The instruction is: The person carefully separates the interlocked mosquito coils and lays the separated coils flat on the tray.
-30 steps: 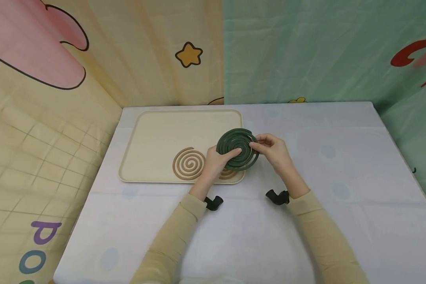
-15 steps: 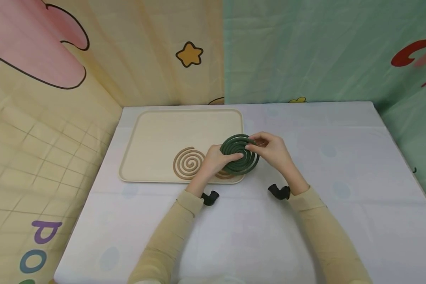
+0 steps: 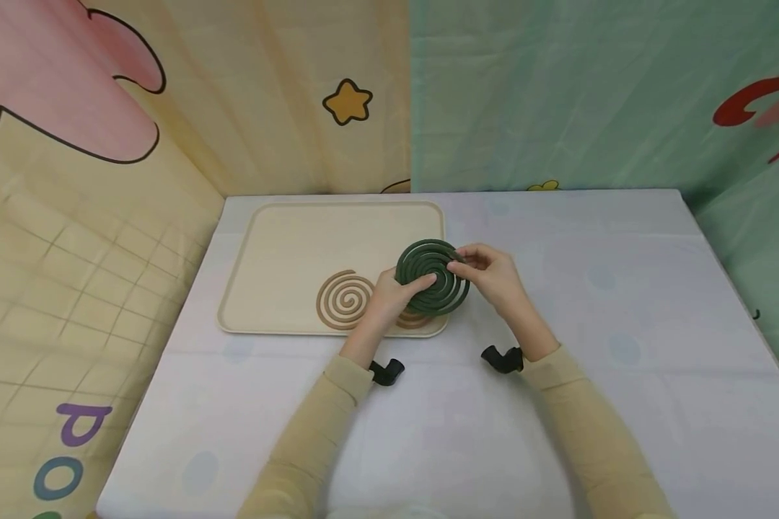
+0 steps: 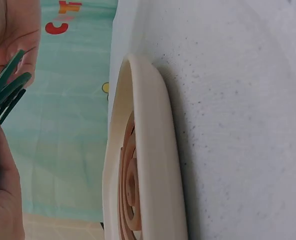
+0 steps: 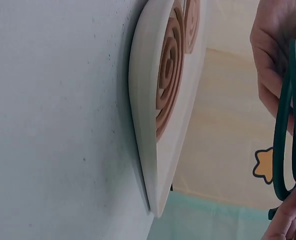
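A dark green mosquito coil (image 3: 446,297) is held up over the tray's right end. My left hand (image 3: 388,297) grips its left side, thumb lying across the middle of the spiral. With thumb and fingertips, my right hand (image 3: 496,280) pinches the coil's outer turns at the upper right. In the right wrist view the green strands (image 5: 283,130) stand apart from each other in places. On the tray lies a tan mosquito coil (image 3: 346,300), left of my left hand. A second tan coil (image 3: 414,321) is partly hidden under the green one and my left hand.
The cream tray (image 3: 311,333) with a raised rim stands at the back left of a table (image 3: 558,432) covered in a pale cloth. Printed curtains (image 3: 545,94) rise behind the table and at both sides.
The green coil dipped a little toward me, then came back up and left. My right fingers have shifted slightly left onto its turns. Both hands keep hold.
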